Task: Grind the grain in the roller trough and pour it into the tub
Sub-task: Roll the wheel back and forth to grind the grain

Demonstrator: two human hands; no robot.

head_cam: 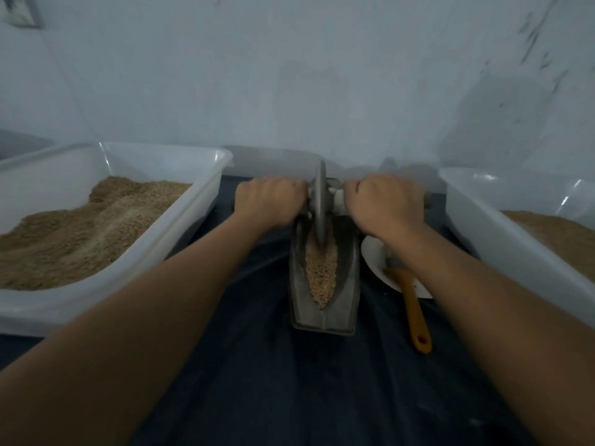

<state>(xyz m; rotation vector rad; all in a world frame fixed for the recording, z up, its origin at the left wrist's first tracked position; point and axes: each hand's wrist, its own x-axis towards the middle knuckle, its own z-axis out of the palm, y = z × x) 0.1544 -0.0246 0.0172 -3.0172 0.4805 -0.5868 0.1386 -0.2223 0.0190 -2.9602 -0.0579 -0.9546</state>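
A grey metal roller trough (346,291) lies lengthwise in front of me on the dark cloth. Pale crushed grain (321,272) fills its narrow groove. An upright grey roller wheel (319,204) stands at the trough's far end, its lower edge in the grain. My left hand (270,199) grips the axle handle on the wheel's left side. My right hand (384,201) grips the handle on the right side. A white tub (206,188) at the left holds a heap of brown ground grain. Another white tub (476,226) at the right also holds brown grain.
A white plate (373,255) sits just right of the trough, under my right forearm. An orange-handled brush (415,313) lies partly on it, handle toward me. A pale wall rises close behind the tubs. Dark cloth (289,381) covers the surface.
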